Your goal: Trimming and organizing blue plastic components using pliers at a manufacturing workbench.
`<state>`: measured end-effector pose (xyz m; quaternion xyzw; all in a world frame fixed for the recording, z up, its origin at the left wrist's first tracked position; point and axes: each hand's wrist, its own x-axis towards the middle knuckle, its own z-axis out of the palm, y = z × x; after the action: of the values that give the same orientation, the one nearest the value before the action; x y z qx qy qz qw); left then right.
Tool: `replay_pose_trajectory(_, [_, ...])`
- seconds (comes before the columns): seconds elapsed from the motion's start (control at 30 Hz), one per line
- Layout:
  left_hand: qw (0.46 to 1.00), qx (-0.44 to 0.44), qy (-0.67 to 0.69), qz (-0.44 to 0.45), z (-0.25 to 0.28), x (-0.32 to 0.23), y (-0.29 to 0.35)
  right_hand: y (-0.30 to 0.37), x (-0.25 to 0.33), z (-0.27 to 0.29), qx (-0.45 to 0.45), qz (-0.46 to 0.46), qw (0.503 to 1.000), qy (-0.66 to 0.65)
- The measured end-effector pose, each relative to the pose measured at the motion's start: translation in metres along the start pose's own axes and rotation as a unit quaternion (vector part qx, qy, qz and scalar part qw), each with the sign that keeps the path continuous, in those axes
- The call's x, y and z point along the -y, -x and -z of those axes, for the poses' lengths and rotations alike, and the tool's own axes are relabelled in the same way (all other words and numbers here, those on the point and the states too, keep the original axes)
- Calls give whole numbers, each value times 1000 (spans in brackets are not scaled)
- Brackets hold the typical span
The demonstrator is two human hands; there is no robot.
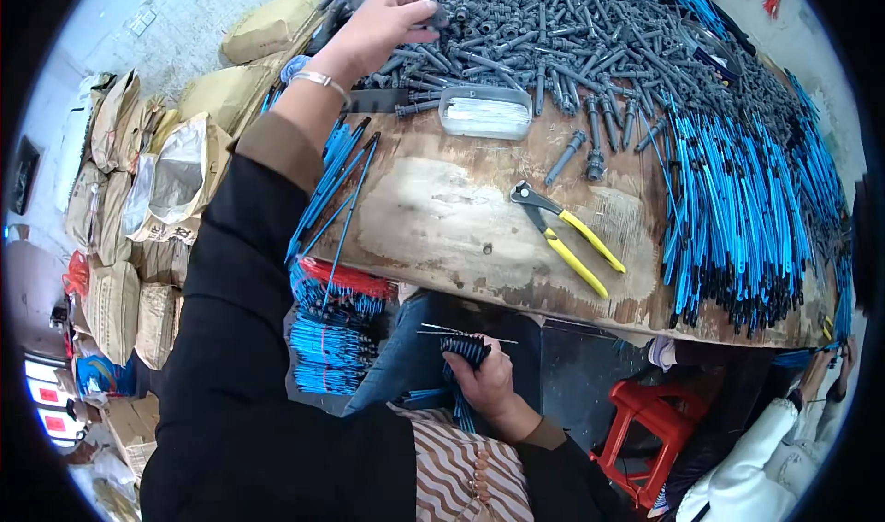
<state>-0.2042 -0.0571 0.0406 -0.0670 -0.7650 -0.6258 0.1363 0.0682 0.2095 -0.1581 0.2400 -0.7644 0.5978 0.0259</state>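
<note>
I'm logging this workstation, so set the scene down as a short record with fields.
Surface: worn wooden table
Left hand: at the left part of the heap of gray plastic tubular parts; grip unclear
Right hand: below the table edge, holding a bundle of blue-and-black rods
Tool: yellow-handled pincers, lying on the table, handles apart
Container: clear plastic tub with thin white strips
Table's right side: many blue rods with black tips
Floor: red plastic stool

Your desk (415, 209): rough wood
Your blue strips (733, 209): glossy plastic
Your grey parts (544, 24): matt plastic
Your pliers (564, 249): smooth-gripped metal
</note>
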Motion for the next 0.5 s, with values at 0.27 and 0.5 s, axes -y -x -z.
replay_pose_trajectory(0.27, [901,84,390,170,-15,7,244,15,24,-11,-7,-52,998,-40])
replay_pose_trajectory(0.5, [870,55,432,231,-27,21,327,19,31,-20,22,-39,999,-22])
